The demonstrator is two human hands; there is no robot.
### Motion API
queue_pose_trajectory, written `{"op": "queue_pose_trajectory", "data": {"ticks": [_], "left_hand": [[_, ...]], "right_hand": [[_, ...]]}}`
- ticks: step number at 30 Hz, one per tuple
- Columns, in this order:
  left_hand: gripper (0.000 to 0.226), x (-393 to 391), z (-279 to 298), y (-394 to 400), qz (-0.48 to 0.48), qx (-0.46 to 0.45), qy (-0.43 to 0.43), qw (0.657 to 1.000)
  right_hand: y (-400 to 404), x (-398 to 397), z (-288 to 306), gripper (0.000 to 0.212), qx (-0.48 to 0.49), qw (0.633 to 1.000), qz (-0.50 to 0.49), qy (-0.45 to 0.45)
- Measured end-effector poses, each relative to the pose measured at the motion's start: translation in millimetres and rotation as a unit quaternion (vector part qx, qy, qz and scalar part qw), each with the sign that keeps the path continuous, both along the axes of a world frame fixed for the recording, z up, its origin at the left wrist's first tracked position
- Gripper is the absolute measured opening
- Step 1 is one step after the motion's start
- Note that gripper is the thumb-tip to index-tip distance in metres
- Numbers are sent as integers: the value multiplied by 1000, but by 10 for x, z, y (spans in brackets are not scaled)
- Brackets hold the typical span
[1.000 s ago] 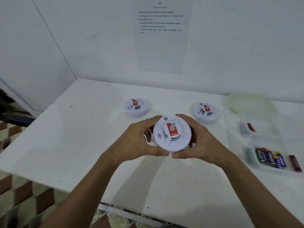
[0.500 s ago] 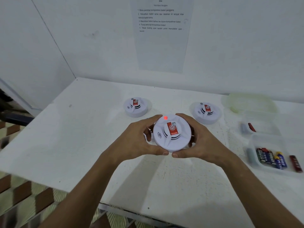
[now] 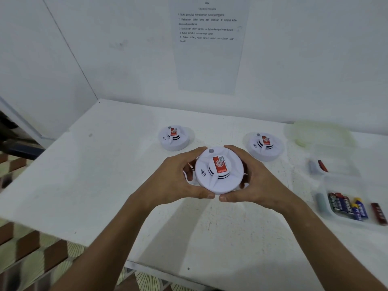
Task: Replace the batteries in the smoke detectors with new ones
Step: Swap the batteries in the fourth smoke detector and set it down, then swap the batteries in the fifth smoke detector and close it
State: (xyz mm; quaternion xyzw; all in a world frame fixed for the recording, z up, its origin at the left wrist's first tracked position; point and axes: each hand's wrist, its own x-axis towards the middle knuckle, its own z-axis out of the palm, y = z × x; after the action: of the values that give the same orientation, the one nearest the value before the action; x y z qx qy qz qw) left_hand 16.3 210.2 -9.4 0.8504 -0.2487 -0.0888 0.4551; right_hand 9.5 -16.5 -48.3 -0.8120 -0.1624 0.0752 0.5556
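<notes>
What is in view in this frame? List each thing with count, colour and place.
held detector: 1, white with red label, centre, between both hands
left detector: 1, white, red label, on table behind the hands
right detector: 1, white, red label, on table at back right
table: 1, white, against the wall
sheet: 1, white with printed lines, on the wall
lid: 1, pale clear, far right back
upper tray: 1, clear, right, holds a red-tipped item
lower tray: 1, clear, right front
batteries: several, dark, blue and yellow, in lower tray
red battery: 1, right of those
left hand: 1, on held detector
right hand: 1, on held detector
</notes>
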Motion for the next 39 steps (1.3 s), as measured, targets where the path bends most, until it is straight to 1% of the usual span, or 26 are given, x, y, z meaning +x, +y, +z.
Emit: {"op": "queue_pose_trajectory", "data": {"ticks": [9,17,24,28,30,33,34,39], "left_hand": [[74,54,-36,-20,4,0,-4,1000],[72,165,-25,-75,-8,-18,-11,1000],[69,295,-85,-67,-1,-15,-14,1000],[72,552,-79,-103,-2,14,-11,1000],[74,741,-97,-131,-2,35,-12,999],[89,1058,-149,-177,14,92,-8,996],[90,1168,-181,-198,17,111,-5,994],[67,1570,-363,-353,21,157,3,987]], "right_hand": [[-27,44,3,96,-5,1000,5,4],[-105,156,22,97,12,1000,14,13],[-88,271,54,94,-16,1000,10,5],[-107,453,80,100,-69,997,-30,-20],[-120,573,97,99,-98,993,-46,-38],[-125,800,107,99,-133,989,-60,-26],[-126,878,99,98,-140,988,-64,-20],[-105,1193,-7,81,-172,981,-91,-3]]}}
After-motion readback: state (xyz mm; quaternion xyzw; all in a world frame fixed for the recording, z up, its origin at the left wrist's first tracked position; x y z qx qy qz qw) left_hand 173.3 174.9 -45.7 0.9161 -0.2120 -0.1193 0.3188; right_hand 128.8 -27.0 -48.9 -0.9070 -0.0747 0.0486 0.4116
